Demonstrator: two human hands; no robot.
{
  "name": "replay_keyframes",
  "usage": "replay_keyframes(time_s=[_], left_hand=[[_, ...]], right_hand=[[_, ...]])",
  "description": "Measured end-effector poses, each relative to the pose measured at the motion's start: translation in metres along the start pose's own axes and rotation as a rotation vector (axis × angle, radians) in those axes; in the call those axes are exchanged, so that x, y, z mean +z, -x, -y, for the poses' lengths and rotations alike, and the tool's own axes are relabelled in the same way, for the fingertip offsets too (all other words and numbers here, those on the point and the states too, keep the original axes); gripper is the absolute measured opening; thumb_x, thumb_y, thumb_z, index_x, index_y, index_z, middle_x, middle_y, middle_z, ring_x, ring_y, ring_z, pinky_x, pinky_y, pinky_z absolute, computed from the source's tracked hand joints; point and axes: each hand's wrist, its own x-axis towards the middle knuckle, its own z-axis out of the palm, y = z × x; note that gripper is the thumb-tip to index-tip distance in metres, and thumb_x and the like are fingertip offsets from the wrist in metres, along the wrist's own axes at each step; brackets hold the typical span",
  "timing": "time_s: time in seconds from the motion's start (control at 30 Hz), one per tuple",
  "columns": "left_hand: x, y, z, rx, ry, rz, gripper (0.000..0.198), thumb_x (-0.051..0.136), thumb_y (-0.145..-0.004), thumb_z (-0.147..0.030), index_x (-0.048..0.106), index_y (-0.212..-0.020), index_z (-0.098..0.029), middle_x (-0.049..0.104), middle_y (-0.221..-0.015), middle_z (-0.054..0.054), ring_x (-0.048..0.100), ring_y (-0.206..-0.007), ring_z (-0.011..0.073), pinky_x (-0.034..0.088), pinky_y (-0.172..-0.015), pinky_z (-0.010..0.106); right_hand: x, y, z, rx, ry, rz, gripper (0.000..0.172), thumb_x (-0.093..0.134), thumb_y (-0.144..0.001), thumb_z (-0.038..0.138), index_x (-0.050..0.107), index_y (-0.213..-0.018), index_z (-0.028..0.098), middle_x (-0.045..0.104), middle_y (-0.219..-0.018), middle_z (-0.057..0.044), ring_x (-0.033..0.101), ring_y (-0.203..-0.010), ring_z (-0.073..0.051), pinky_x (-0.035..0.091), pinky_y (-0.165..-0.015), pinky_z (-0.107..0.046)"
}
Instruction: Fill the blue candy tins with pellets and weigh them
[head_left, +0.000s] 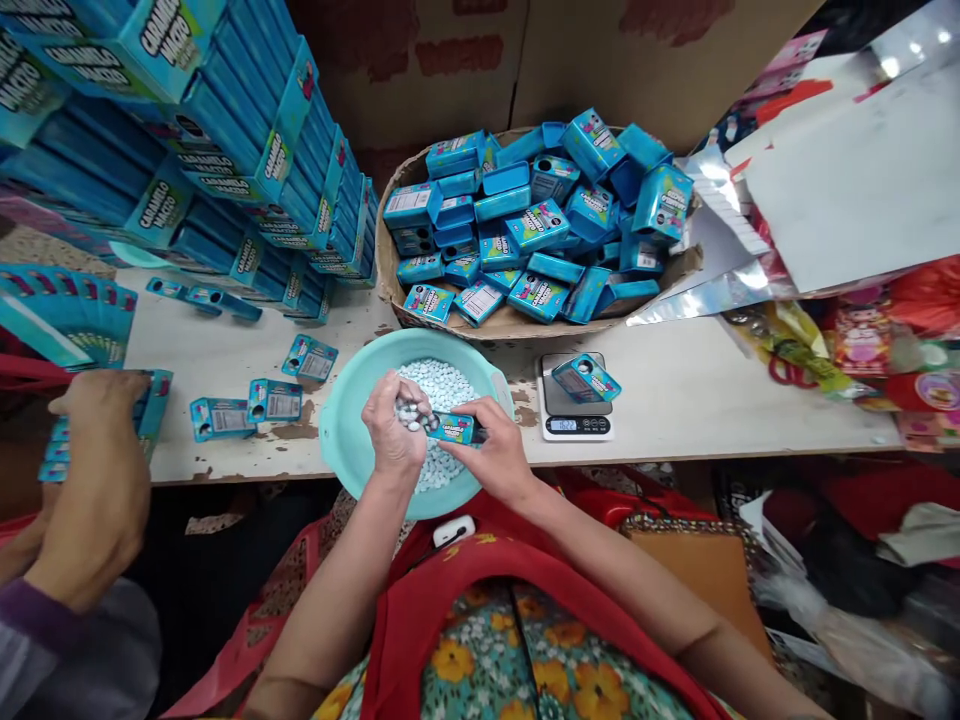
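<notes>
My left hand (395, 428) is cupped shut on a handful of small white candies, held over a teal bowl (346, 420) full of the same candies (442, 385). My right hand (496, 450) is shut on a small blue candy box (454, 428), lying on its side with its open end at my left hand. Both hands meet above the bowl at the table's front edge.
A digital scale (574, 422) carries a blue box (586, 378). A cardboard tray (390, 270) behind holds several blue boxes. Large blue cartons (225, 150) are stacked at the left. Another person's hand (101, 420) holds flat boxes at the far left. Packaging clutter (847, 330) lies right.
</notes>
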Motion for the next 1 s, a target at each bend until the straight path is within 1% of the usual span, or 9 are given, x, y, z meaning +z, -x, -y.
replay_keyframes(time_s=[0.2,0.3,0.4,0.5,0.57,0.67,0.8,0.9,1.0], left_hand=[[0.012,-0.003,-0.001,-0.021,-0.015,-0.031,0.037,0.065,-0.074,-0.039,0.042,-0.055,-0.017,0.039,-0.052,-0.004,0.038,-0.043,0.0055,0.025,-0.037,0.019],[0.013,-0.009,-0.006,-0.150,0.031,0.014,0.041,0.067,-0.073,-0.040,0.037,-0.056,-0.018,0.036,-0.049,-0.006,0.033,-0.039,0.0042,0.021,-0.034,0.018],[0.005,-0.022,-0.012,-0.290,0.111,0.078,0.043,0.066,-0.074,-0.038,0.032,-0.057,-0.018,0.033,-0.047,-0.007,0.030,-0.036,0.0034,0.018,-0.032,0.016],[-0.013,-0.036,-0.006,-0.419,0.082,0.045,0.033,0.062,-0.078,-0.033,0.038,-0.061,-0.018,0.043,-0.053,-0.005,0.040,-0.040,0.0046,0.025,-0.032,0.014],[-0.028,-0.042,0.005,-0.554,-0.005,0.015,0.024,0.058,-0.081,-0.029,0.043,-0.067,-0.017,0.048,-0.056,-0.003,0.044,-0.041,0.0058,0.027,-0.032,0.014],[-0.048,-0.041,0.028,-0.669,-0.114,0.019,0.022,0.054,-0.085,-0.029,0.045,-0.068,-0.017,0.043,-0.049,-0.005,0.037,-0.035,0.0056,0.024,-0.030,0.015],[-0.059,-0.034,0.054,-0.584,-0.217,-0.018,0.027,0.058,-0.084,-0.034,0.043,-0.067,-0.018,0.038,-0.044,-0.007,0.033,-0.032,0.0057,0.022,-0.030,0.016],[-0.057,-0.034,0.064,-0.568,-0.274,-0.038,0.029,0.060,-0.081,-0.037,0.043,-0.067,-0.018,0.039,-0.044,-0.007,0.034,-0.032,0.0058,0.024,-0.031,0.017],[-0.054,-0.036,0.067,-0.550,-0.301,-0.038,0.028,0.062,-0.080,-0.037,0.045,-0.067,-0.018,0.041,-0.045,-0.006,0.036,-0.033,0.0059,0.025,-0.033,0.017]], right_hand=[[-0.001,-0.003,-0.003,0.008,-0.015,-0.041,0.032,0.075,-0.069,0.023,0.062,-0.098,0.023,0.060,-0.093,-0.003,0.059,-0.089,-0.019,0.049,-0.079,-0.032],[-0.007,-0.005,-0.001,0.009,-0.044,-0.077,0.030,0.076,-0.069,0.025,0.062,-0.096,0.022,0.061,-0.092,-0.003,0.059,-0.088,-0.019,0.049,-0.079,-0.032],[-0.026,0.001,0.004,-0.001,-0.101,-0.101,0.031,0.077,-0.069,0.029,0.063,-0.096,0.023,0.062,-0.093,-0.003,0.060,-0.090,-0.019,0.050,-0.081,-0.033],[-0.055,0.029,0.004,0.029,-0.156,-0.143,0.038,0.079,-0.068,0.030,0.062,-0.102,0.024,0.062,-0.099,-0.004,0.060,-0.094,-0.020,0.050,-0.085,-0.035],[-0.074,0.056,-0.005,0.111,-0.158,-0.190,0.040,0.078,-0.070,0.028,0.060,-0.106,0.025,0.062,-0.103,-0.005,0.060,-0.096,-0.021,0.050,-0.085,-0.036],[-0.090,0.095,-0.031,0.258,-0.073,-0.262,0.037,0.075,-0.072,0.027,0.059,-0.105,0.024,0.060,-0.103,-0.005,0.059,-0.096,-0.021,0.050,-0.085,-0.038],[-0.082,0.108,-0.077,0.293,0.052,-0.321,0.032,0.073,-0.075,0.027,0.057,-0.102,0.024,0.059,-0.099,-0.004,0.058,-0.093,-0.021,0.049,-0.084,-0.039],[-0.061,0.094,-0.105,0.239,0.102,-0.373,0.031,0.070,-0.077,0.028,0.056,-0.104,0.023,0.059,-0.099,-0.005,0.057,-0.094,-0.021,0.049,-0.085,-0.039],[-0.046,0.080,-0.118,0.192,0.134,-0.440,0.032,0.068,-0.079,0.030,0.054,-0.107,0.022,0.058,-0.102,-0.006,0.056,-0.098,-0.022,0.048,-0.088,-0.040]])
